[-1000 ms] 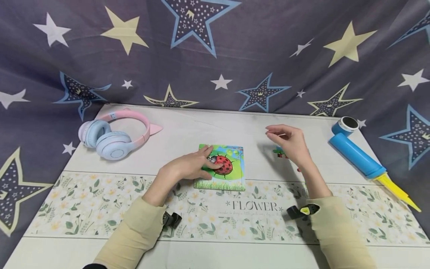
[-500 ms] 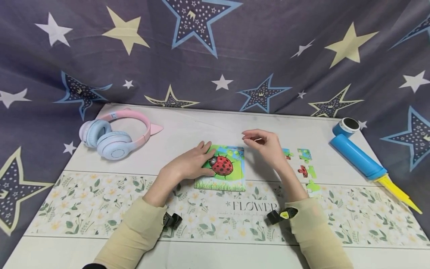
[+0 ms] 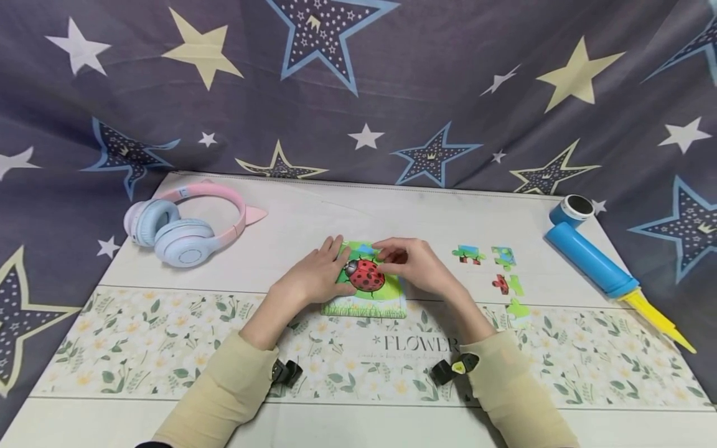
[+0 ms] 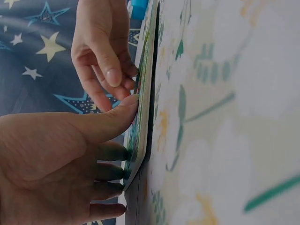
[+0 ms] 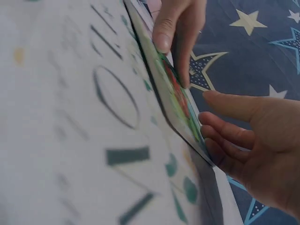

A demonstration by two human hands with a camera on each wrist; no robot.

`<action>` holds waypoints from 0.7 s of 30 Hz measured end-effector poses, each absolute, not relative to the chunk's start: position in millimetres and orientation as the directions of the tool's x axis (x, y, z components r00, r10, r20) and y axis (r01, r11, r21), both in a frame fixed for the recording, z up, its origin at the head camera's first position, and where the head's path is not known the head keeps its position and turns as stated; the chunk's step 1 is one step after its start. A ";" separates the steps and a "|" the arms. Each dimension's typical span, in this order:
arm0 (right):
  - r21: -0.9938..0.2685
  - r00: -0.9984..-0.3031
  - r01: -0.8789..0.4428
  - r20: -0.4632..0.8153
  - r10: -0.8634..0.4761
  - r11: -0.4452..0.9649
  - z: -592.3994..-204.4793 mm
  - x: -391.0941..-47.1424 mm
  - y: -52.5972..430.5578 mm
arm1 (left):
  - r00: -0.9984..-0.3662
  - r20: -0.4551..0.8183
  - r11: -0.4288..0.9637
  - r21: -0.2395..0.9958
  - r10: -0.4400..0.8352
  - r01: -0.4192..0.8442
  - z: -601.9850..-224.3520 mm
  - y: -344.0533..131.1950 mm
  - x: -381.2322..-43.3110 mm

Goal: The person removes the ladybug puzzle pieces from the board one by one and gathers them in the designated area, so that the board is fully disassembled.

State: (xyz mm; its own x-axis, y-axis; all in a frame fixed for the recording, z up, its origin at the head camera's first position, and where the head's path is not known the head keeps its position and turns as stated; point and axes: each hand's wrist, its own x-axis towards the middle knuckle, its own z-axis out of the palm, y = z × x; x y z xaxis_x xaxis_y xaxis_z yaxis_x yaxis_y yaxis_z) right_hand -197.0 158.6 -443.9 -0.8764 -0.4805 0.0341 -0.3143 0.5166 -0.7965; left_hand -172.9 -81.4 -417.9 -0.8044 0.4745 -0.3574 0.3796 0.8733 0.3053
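A square ladybug puzzle board lies on the table, its red ladybug showing between both hands. My left hand rests along the board's left side, fingers extended, thumb touching the near part in the left wrist view. Over the board's upper right is my right hand, fingers loosely bent and fingertips at the surface. No piece shows between the right hand's thumb and fingers in the right wrist view. Several loose puzzle pieces lie to the right, among them a red one and a green one.
Pink and blue cat-ear headphones lie at the back left. At the right are a blue tube with a yellow nozzle and a short blue cylinder. A star-patterned curtain hangs behind the table.
My right hand has moved left from over the loose pieces down to the board, uncovering those pieces. My left thumb has shifted off the ladybug; the left hand otherwise stays at the board.
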 end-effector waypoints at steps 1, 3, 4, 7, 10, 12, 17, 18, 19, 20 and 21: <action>-0.788 -0.874 -0.319 0.030 -0.485 0.527 -444.3 -196.1 157.1 | -0.804 -0.359 0.874 0.304 0.473 0.379 -417.4 -81.6 -172.6; -0.768 -0.873 -0.327 0.021 -0.488 0.551 -444.7 -194.5 154.4 | -0.804 -0.360 0.874 0.302 0.474 0.380 -417.0 -81.6 -172.8; -0.755 -0.873 -0.332 0.019 -0.488 0.565 -444.8 -193.9 153.1 | -0.803 -0.359 0.874 0.302 0.475 0.381 -416.9 -81.7 -173.1; -0.724 -0.874 -0.340 0.008 -0.486 0.600 -444.2 -191.9 149.8 | -0.801 -0.362 0.873 0.298 0.478 0.387 -416.8 -82.2 -173.8; -0.704 -0.876 -0.342 0.000 -0.482 0.622 -443.4 -190.1 147.0 | -0.799 -0.360 0.872 0.291 0.482 0.394 -417.0 -82.0 -174.5; -0.692 -0.878 -0.343 -0.004 -0.478 0.636 -442.5 -189.0 145.4 | -0.799 -0.360 0.872 0.286 0.482 0.397 -417.1 -81.7 -174.7; -0.653 -0.886 -0.342 -0.017 -0.464 0.676 -440.8 -187.1 141.8 | -0.800 -0.359 0.874 0.270 0.481 0.404 -417.4 -81.0 -175.5; -0.647 -0.887 -0.340 -0.021 -0.461 0.683 -440.5 -186.8 141.2 | -0.800 -0.359 0.874 0.268 0.481 0.405 -417.4 -80.9 -175.4; -0.642 -0.889 -0.337 -0.025 -0.458 0.689 -440.3 -186.5 140.7 | -0.800 -0.360 0.875 0.266 0.480 0.405 -417.3 -80.8 -175.3; -0.637 -0.890 -0.336 -0.027 -0.455 0.694 -440.3 -186.5 140.1 | -0.800 -0.361 0.875 0.266 0.480 0.405 -417.1 -81.0 -175.0; -0.632 -0.891 -0.335 -0.029 -0.454 0.698 -440.7 -186.6 139.6 | -0.800 -0.361 0.875 0.266 0.479 0.404 -417.0 -81.1 -174.8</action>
State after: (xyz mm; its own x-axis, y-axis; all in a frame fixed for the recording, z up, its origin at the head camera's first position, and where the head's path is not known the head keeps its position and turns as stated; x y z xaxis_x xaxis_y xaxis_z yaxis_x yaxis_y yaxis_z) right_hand -186.6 139.6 -440.7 -0.8905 -0.4540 -0.0292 -0.3353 0.6983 -0.6324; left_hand -174.8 -81.1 -417.0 -0.8001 0.4790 -0.3611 0.4041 0.8753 0.2656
